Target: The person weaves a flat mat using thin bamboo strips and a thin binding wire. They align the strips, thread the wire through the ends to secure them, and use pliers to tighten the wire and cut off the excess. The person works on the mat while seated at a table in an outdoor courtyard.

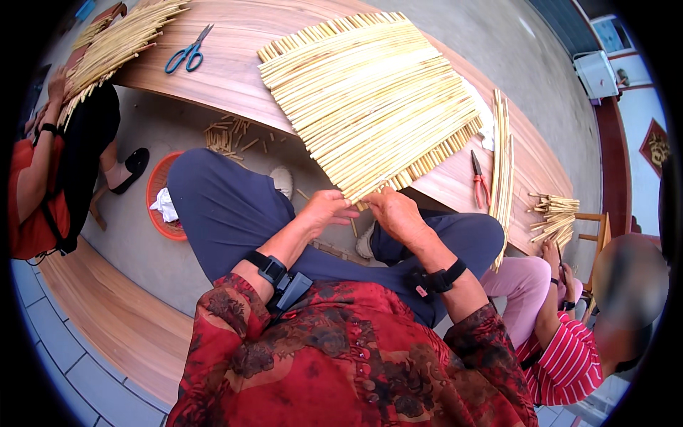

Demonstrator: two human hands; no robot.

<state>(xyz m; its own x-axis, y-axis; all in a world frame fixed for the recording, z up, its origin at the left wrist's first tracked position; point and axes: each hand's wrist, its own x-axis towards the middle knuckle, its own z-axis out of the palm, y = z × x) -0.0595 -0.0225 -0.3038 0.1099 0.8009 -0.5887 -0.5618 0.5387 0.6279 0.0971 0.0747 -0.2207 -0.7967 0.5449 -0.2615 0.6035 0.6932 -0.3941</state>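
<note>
A large mat of pale yellow plant stalks (370, 99), laid side by side in rows, rests on the wooden table and juts over its near edge toward me. Its near corner lies between my hands. My right hand (398, 218) is closed on that corner, thumb and fingers pinching the stalk ends. From the other side my left hand (326, 212) holds the same corner, its fingertips close to the right hand's; its lower fingers are fairly straight. Whatever small piece may lie between the fingertips is hidden.
Teal-handled scissors (188, 54) and red-handled pliers (479, 181) lie on the table (228, 53). Long stalks (502, 164) and a short bundle (555, 215) are at right. Beneath are stalk offcuts (226, 135) and an orange basket (158, 217). People sit on both sides, one holding stalks.
</note>
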